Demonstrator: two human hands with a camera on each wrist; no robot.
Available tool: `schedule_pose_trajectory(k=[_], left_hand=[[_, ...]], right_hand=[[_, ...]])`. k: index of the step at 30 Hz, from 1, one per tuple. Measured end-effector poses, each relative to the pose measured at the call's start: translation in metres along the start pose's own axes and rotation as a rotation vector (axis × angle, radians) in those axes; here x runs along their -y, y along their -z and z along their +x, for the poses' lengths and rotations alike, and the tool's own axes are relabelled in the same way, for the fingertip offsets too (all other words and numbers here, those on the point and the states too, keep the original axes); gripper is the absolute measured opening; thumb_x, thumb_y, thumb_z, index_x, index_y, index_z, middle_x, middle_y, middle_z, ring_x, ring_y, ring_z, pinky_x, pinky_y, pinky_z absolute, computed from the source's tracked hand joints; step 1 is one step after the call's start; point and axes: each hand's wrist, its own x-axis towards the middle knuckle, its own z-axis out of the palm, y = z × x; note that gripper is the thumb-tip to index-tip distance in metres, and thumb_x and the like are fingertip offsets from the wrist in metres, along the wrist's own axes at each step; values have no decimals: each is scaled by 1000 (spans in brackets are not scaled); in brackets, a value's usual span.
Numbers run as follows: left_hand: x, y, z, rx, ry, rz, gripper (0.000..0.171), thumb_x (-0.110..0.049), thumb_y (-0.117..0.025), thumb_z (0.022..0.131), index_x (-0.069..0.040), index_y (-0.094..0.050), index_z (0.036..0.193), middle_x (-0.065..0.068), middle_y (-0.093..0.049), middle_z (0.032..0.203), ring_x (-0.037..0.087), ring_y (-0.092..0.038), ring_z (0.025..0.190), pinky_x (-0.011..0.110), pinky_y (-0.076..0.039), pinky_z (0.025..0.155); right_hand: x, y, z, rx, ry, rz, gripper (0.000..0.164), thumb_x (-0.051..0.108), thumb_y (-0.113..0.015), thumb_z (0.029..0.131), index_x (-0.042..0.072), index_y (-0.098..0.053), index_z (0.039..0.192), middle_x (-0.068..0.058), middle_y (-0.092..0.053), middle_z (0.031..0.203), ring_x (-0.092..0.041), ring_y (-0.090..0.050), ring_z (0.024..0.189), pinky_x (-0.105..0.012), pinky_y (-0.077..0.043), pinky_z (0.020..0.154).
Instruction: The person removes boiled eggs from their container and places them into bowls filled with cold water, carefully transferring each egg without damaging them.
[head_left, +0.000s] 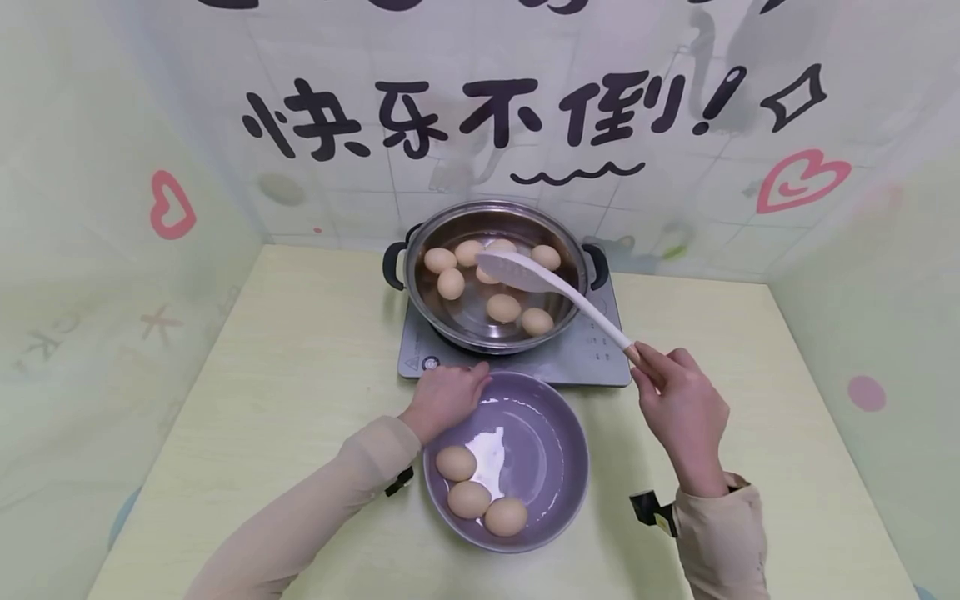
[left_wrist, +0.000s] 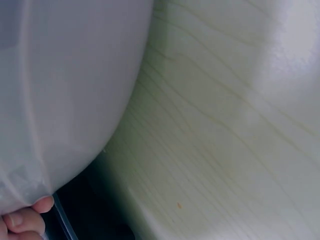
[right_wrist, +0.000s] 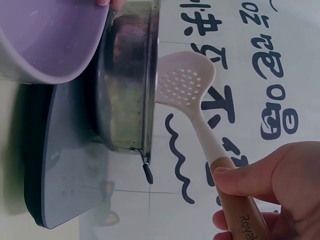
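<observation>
My right hand (head_left: pixel 684 408) grips the wooden handle of a white slotted spoon (right_wrist: pixel 182 80). The spoon's perforated head is over the steel pot (head_left: pixel 495 207), and no egg shows on it. Several brown eggs (head_left: pixel 503 308) lie in water in the pot, some partly covered by the spoon. With my left hand (head_left: pixel 447 398) I hold the far-left rim of a purple bowl (head_left: pixel 551 467); its fingertips (left_wrist: pixel 44 204) show against the bowl's outer side in the left wrist view. Three eggs (head_left: pixel 469 499) rest together in the near-left part of the bowl.
The pot stands on a grey induction cooktop (head_left: pixel 517 368), its black handles (head_left: pixel 597 267) sticking out at both sides. The bowl is right at the cooktop's front edge. A light wooden table (head_left: pixel 315 333) lies below, and printed wall sheets (head_left: pixel 480 167) close off the back and sides.
</observation>
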Motion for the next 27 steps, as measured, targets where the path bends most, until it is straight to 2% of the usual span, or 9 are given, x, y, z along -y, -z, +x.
schedule_pose_trajectory(k=[6, 19, 27], left_hand=[[-1, -1, 0, -21, -2, -6, 20, -32, -52, 91, -15, -50, 80, 1, -51, 49, 25, -53, 43, 35, -35, 37], [-1, -1, 0, -52, -3, -17, 20, -31, -53, 90, -15, -51, 79, 1, -51, 48, 25, -52, 42, 35, -34, 36], [-1, -1, -1, -67, -8, -21, 20, -30, -54, 90, -14, -51, 78, 2, -53, 49, 26, -54, 43, 36, -35, 36]], right_hand=[[-2, -6, -1, -10, 28, -37, 29, 11, -71, 74, 17, -70, 103, -1, -51, 68, -18, -47, 46, -30, -25, 39], [2, -4, -9, 43, 139, -77, 27, 11, -72, 73, 20, -72, 99, 5, -46, 62, -8, -37, 41, -28, -22, 37], [8, 1, -13, 82, 196, -88, 23, 18, -72, 75, 19, -72, 98, 7, -44, 59, -6, -31, 40, -27, -20, 37]])
